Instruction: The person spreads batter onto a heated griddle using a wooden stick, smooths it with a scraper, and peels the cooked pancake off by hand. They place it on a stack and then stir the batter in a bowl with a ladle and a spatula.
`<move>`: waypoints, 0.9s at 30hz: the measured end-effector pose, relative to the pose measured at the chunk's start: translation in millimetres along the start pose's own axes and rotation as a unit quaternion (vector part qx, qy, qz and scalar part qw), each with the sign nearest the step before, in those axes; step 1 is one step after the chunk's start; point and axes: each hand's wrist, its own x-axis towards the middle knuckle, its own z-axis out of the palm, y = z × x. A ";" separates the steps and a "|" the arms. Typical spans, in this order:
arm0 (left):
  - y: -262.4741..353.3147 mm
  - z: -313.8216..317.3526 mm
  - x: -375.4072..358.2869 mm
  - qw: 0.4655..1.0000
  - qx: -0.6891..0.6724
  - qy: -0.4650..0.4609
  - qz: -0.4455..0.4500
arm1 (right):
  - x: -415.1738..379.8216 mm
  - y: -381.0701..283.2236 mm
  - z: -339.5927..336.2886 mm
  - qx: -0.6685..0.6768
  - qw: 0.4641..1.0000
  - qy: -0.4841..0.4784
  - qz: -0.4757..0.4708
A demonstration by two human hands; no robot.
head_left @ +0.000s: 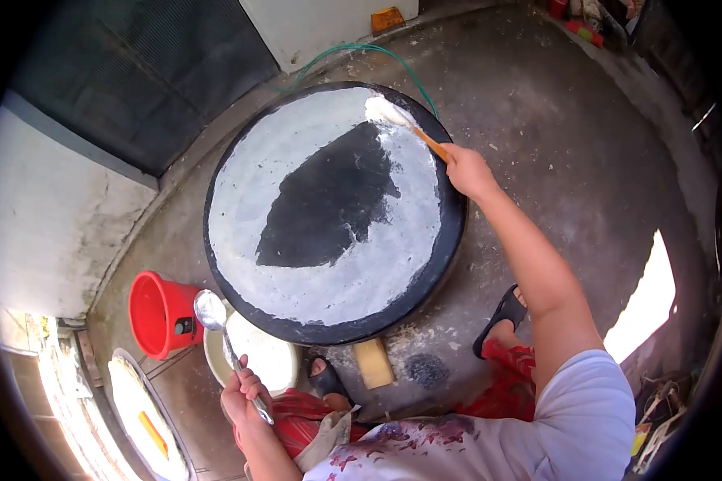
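Observation:
A large round black griddle point(321, 196) stands in front of me, its top mostly coated with a thin layer of white batter point(241, 208). A dark uncoated patch shows in the middle. My right hand point(467, 170) is wrapped round the wooden handle of a spreader point(431, 143). Its batter-covered head rests at the griddle's far right edge, beside a thick white lump. My left hand point(245, 394) grips the handle of a metal ladle point(210, 311), whose bowl is smeared white. Below the ladle is a pale bucket point(216, 353) of white batter, partly under the griddle's rim.
A red bucket point(159, 317) stands left of the batter bucket. An oval tray point(148, 417) with an orange strip lies at lower left. A wooden block point(373, 363) sits below the griddle near my feet. Behind runs a green hose point(361, 46), close to a wall.

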 end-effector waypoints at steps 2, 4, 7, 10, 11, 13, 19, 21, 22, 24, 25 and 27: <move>1.6 -1.3 -3.3 1.000 0.000 -0.019 0.006 | -14.1 14.2 -1.5 0.116 0.991 -0.057 0.038; 4.3 -4.7 -4.6 1.000 0.000 -0.026 -0.002 | -15.1 25.5 2.6 0.145 0.986 0.030 0.078; 6.0 -6.6 -9.8 0.999 -0.008 -0.031 -0.013 | -34.9 -1.7 22.9 0.194 0.975 -0.040 0.101; 10.5 -13.4 -16.6 0.999 -0.021 -0.026 -0.016 | -40.8 -36.4 5.7 0.234 0.959 -0.109 0.114; 12.5 -15.0 -17.0 0.999 -0.028 -0.025 -0.017 | -31.5 -31.9 15.4 0.235 0.960 -0.109 0.107; 15.5 -19.4 -19.8 1.000 -0.022 -0.020 -0.007 | -26.8 -44.4 20.6 0.204 0.976 0.000 0.080; 23.5 -27.6 -24.2 0.998 -0.030 -0.047 -0.007 | -61.9 -69.5 25.3 0.077 0.992 -0.091 0.046; 27.8 -29.2 -27.2 0.998 -0.036 -0.043 -0.015 | -74.2 -63.5 8.5 0.041 0.994 -0.098 0.036; 29.4 -31.4 -28.2 0.998 -0.044 -0.039 -0.020 | -79.2 -56.9 -0.8 0.017 0.994 -0.021 0.108; 34.1 -38.6 -28.7 0.998 -0.043 -0.045 -0.023 | -85.0 -34.5 2.9 -0.007 0.982 0.057 0.179; 35.9 -40.6 -28.2 0.998 -0.041 -0.052 -0.024 | -80.6 -12.5 25.8 0.051 0.986 0.047 0.151; 36.6 -40.6 -28.5 0.997 -0.043 -0.057 -0.017 | -83.6 -16.0 47.1 0.146 0.985 0.010 0.096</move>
